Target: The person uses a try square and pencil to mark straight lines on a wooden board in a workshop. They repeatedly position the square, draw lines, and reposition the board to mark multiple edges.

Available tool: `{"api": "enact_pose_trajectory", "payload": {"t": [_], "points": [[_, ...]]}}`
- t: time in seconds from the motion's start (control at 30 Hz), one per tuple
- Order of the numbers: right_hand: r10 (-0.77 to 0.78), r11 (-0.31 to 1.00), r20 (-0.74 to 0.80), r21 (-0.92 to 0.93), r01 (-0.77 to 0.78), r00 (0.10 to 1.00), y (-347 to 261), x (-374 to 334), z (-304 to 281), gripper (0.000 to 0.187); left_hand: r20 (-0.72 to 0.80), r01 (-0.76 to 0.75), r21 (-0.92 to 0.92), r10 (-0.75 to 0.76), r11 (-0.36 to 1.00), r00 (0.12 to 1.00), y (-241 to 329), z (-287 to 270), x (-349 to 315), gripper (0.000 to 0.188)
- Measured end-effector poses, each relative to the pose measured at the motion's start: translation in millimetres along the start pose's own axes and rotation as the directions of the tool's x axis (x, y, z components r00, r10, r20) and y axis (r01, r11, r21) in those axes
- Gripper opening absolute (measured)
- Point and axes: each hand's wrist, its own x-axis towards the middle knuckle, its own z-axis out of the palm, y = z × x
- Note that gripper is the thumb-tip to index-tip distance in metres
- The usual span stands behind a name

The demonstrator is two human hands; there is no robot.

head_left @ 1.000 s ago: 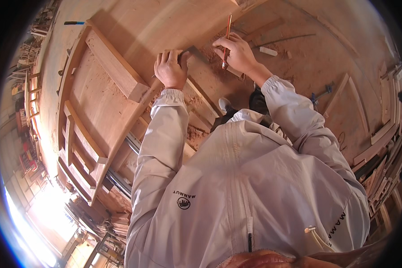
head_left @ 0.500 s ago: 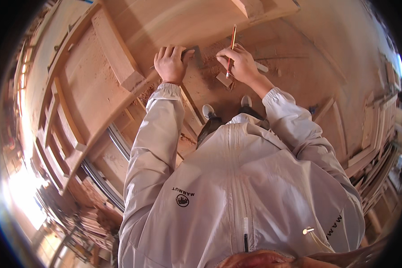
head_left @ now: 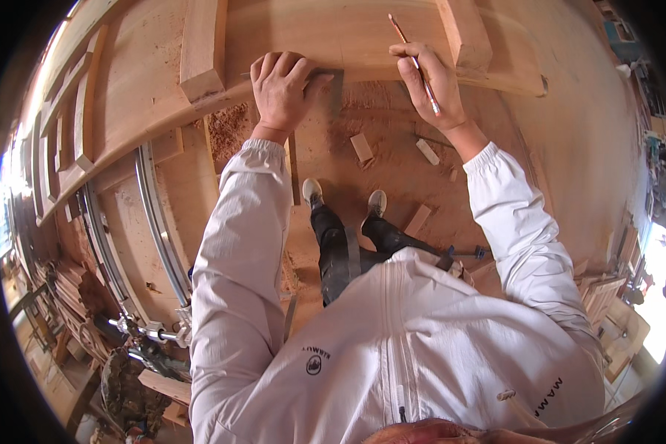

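Note:
My left hand [head_left: 283, 92] is closed at the near edge of a long wooden panel [head_left: 137, 92]. Its fingers bend over a dark L-shaped square [head_left: 337, 92], one arm of which sticks out past the thumb and points down over the edge. Part of the square is hidden under the hand. In my right hand [head_left: 438, 81] a pencil [head_left: 395, 24] is gripped between thumb and fingers, slanting up to the left. This hand is above the same edge, beside a wooden block [head_left: 464, 37] on the panel. Another block [head_left: 203, 48] lies left of my left hand.
Below the panel, offcuts [head_left: 361, 147] and a pale strip [head_left: 427, 152] lie on the dusty floor near my shoes [head_left: 313, 190]. Reddish sawdust [head_left: 228, 127] is heaped under the edge. Metal bar clamps [head_left: 159, 214] run at the left, and a blue-ended clamp [head_left: 466, 253] is at my right.
My view has turned, so the panel lies more level and my feet show more. My right hand has moved right and up to the panel's edge with the pencil. My left hand keeps the square.

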Motion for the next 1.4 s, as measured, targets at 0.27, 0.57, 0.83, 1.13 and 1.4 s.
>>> {"api": "enact_pose_trajectory", "payload": {"t": [0.27,0.57,0.83,1.13,1.4], "points": [[-0.365,0.907,-0.102,-0.263,0.329,0.925,55.5,9.4,41.8,0.008,-0.109,-0.035,0.005,0.036,0.999,0.993,-1.5,9.8,-5.6,0.031],[-0.359,0.912,-0.154,-0.266,0.311,0.921,57.0,10.8,44.9,0.011,-0.217,-0.095,0.001,0.093,0.995,0.972,-8.8,18.8,-4.9,0.032],[-0.307,0.918,-0.109,-0.295,0.264,0.945,54.4,3.9,42.8,0.020,-0.304,-0.129,-0.049,0.109,0.990,0.946,-9.8,20.1,-4.0,0.035],[-0.377,0.890,-0.119,-0.320,0.324,0.919,53.1,6.8,47.9,0.019,-0.258,-0.065,-0.060,0.048,0.996,0.965,-5.3,17.2,-7.7,0.034],[-0.410,0.881,-0.171,-0.329,0.340,0.896,57.1,7.1,46.1,0.017,-0.237,-0.052,-0.031,0.043,0.998,0.970,1.2,20.7,-3.3,0.034]]}}
